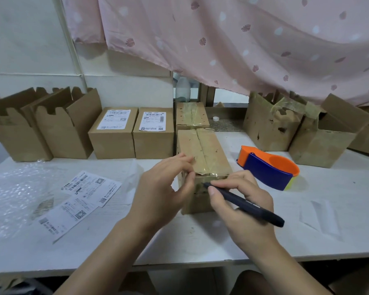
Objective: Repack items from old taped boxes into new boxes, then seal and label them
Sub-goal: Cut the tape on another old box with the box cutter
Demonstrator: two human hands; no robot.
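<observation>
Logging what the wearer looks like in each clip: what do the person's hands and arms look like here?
The left hand and right hand are bare: no gloves, no rings on the fingers in view. The left forearm and right forearm are bare too; no sleeve reaches into the frame, and neither wrist shows a watch or bracelet.

Open plain brown cardboard boxes point(66, 128): two
Sealed brown cardboard boxes with white labels point(112, 139): two
Worn taped-shut brown cardboard boxes point(205, 145): two
Torn-open worn cardboard boxes point(271, 128): at least two
Orange-and-blue tape dispenser point(268, 169): one
Slim black pen-like tool point(249, 206): one
</observation>
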